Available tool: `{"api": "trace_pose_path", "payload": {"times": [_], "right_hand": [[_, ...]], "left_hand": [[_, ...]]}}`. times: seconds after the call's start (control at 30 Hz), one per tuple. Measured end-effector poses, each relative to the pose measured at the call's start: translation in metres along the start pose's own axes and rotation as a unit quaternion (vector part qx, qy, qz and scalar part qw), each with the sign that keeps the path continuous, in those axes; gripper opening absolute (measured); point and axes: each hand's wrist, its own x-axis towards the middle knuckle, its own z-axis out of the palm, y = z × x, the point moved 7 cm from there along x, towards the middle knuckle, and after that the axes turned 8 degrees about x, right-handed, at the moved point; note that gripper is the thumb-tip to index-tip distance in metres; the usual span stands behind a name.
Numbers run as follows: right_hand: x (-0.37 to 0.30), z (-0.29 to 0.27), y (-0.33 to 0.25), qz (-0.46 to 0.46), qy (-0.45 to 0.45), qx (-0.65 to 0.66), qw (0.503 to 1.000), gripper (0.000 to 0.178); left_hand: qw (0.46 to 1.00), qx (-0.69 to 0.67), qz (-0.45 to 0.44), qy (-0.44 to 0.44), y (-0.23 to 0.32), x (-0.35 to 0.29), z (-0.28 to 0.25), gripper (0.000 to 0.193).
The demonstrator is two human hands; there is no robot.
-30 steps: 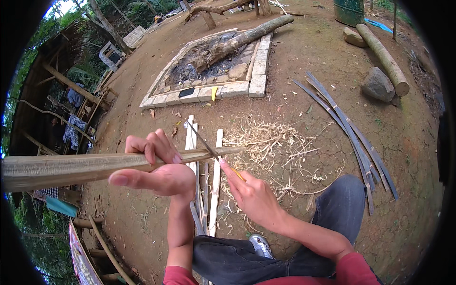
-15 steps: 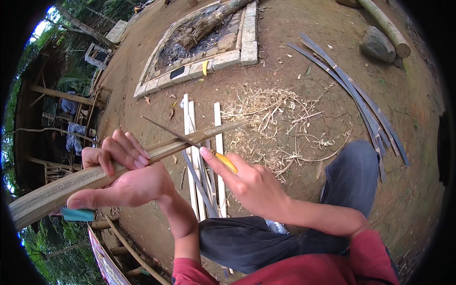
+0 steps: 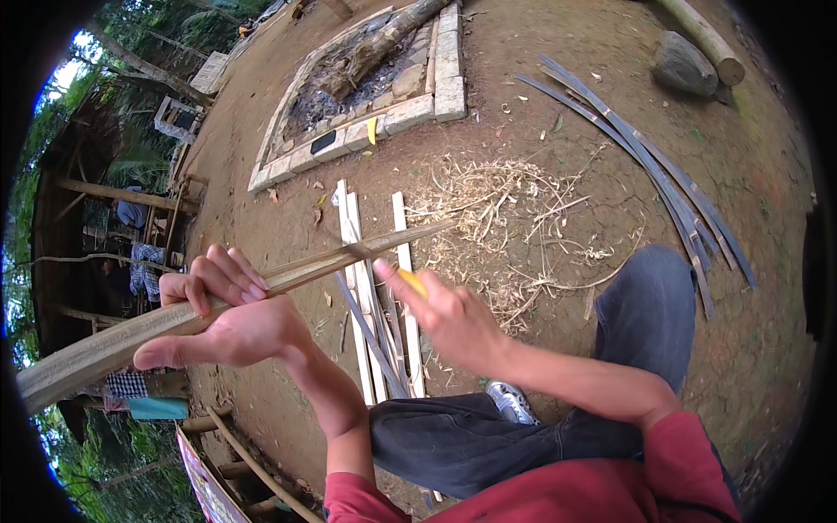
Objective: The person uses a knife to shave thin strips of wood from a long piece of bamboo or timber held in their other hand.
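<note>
A long wooden pole [image 3: 96, 351] slants from the left edge up to a thin pointed tip near the middle. My left hand [image 3: 235, 327] is closed on it, palm up, with the fingers curled over the top and the thumb stretched along the near side. My right hand [image 3: 462, 327] grips a knife by its yellow handle [image 3: 412, 281], mostly hidden in the fingers. Its blade [image 3: 357, 251] lies across the tapered part of the pole, smeared by motion.
Curly wood shavings [image 3: 497, 200] cover the ground beyond my right hand. Several pale wooden strips [image 3: 403, 235] lie beneath the pole. Dark strips [image 3: 649, 161] and a large rock [image 3: 684, 65] are at right. A stone-edged fire pit [image 3: 405, 115] holds a log [image 3: 375, 57].
My right hand and the knife have shifted slightly up, with the blade a little nearer the pole's tip and now blurred. My left hand keeps its hold.
</note>
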Motion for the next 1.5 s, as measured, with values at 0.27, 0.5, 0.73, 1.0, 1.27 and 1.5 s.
{"api": "trace_pose_path", "payload": {"times": [0.27,0.5,0.73,1.0,1.27,1.5], "right_hand": [[0.015,-0.007,0.008,0.128,-0.015,0.195,0.972,0.073],[0.01,-0.018,0.017,0.203,0.007,0.241,0.949,0.043],[0.004,-0.014,-0.006,0.097,0.008,0.122,0.988,0.05],[0.0,-0.011,-0.028,0.083,-0.003,0.04,0.996,0.055],[0.003,0.002,0.004,0.178,-0.07,0.084,0.978,0.027],[0.005,-0.004,0.01,0.157,-0.029,0.157,0.975,0.02]], "left_hand": [[1.0,0.01,-0.011,-0.01,-0.01,0.01,-0.002,0.069],[1.0,0.011,-0.001,-0.022,-0.006,0.006,0.002,0.069],[1.0,0.029,-0.007,0.002,-0.009,0.01,-0.002,0.069],[1.0,0.019,-0.008,0.011,-0.011,0.014,-0.01,0.069],[0.999,0.036,-0.002,0.01,-0.01,0.01,-0.008,0.069],[0.999,0.015,-0.027,0.01,-0.018,0.011,-0.009,0.069]]}}
